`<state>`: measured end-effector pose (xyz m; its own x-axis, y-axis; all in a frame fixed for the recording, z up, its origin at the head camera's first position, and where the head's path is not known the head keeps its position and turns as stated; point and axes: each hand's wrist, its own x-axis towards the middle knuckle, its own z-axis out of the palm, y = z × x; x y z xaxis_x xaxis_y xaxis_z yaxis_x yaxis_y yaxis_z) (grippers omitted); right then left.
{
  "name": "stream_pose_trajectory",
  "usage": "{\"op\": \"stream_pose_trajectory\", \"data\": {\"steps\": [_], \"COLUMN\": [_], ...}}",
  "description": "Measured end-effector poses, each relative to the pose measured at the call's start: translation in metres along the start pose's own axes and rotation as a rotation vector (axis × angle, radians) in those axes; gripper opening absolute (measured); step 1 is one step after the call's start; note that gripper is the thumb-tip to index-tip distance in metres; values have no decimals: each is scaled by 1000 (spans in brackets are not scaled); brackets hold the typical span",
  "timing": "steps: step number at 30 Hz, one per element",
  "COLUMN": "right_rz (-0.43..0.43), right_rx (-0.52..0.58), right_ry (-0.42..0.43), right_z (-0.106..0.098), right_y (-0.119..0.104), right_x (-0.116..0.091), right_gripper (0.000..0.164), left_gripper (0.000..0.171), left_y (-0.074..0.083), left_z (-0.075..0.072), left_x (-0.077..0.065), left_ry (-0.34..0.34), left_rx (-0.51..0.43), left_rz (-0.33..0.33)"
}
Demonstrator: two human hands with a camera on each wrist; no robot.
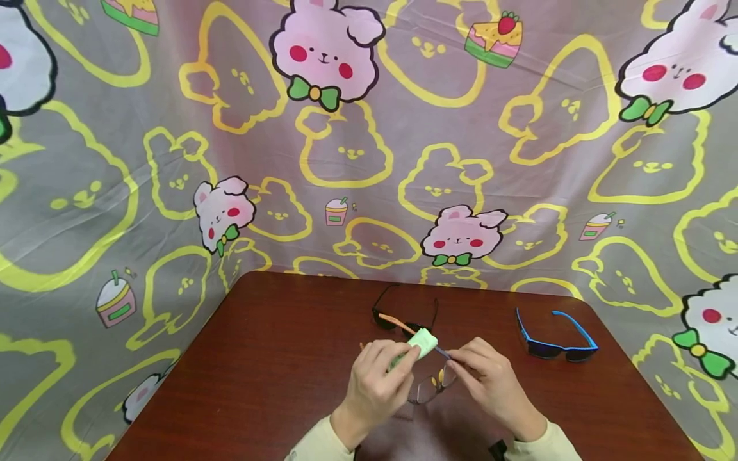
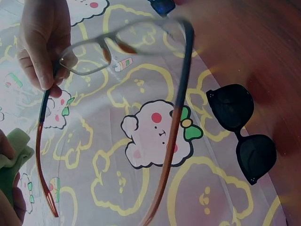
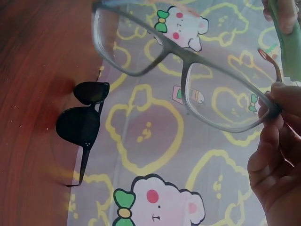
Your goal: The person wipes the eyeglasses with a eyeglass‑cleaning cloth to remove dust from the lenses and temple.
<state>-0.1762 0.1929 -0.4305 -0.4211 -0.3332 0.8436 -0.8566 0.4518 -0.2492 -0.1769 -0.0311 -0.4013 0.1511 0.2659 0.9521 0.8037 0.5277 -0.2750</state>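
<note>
— What have I got in the left hand (image 1: pixel 377 378)?

— From my station I see its fingers curled round a green cloth (image 1: pixel 425 344), clamped on it. In both wrist views the cloth sits just beside one arm of the glasses, apart from it.

— And the right hand (image 1: pixel 490 381)?

— Thumb and fingers pinched together on the glasses (image 3: pixel 176 51), at the corner where frame meets arm. I have the glasses in the air between the two hands, over the near part of the tabletop (image 1: pixel 242 358). The lenses are on the near side, and the arms, spread, run toward the far left with orange-brown ends.

— What else is on my feed?

— Black sunglasses (image 3: pixel 77 126) lie on the tabletop beyond the hands, partly covered in the head view by the cloth and a glasses arm. Blue sunglasses (image 1: pixel 544 351) rest well to the right, lenses near, arms spread toward the far side. A bunny-print curtain (image 1: pixel 357 115) stands behind and at both sides.
</note>
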Motion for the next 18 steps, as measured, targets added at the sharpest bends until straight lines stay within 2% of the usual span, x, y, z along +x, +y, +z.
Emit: {"op": "stream_pose_trajectory", "data": {"steps": [6, 11, 18], "right_rz": [44, 21, 49], "right_rx": [33, 30, 17], "right_ry": [-53, -74, -113], "right_z": [0, 5, 10], "right_y": [-3, -2, -2], "right_x": [3, 5, 6], "right_gripper": [30, 29, 22], "left_gripper": [25, 23, 21], "left_y": [1, 3, 6], "left_z": [3, 7, 13], "left_x": [-5, -11, -20], "left_ry": [-46, -102, -174], "left_rx": [28, 81, 141], "left_rz": [-35, -36, -22]}}
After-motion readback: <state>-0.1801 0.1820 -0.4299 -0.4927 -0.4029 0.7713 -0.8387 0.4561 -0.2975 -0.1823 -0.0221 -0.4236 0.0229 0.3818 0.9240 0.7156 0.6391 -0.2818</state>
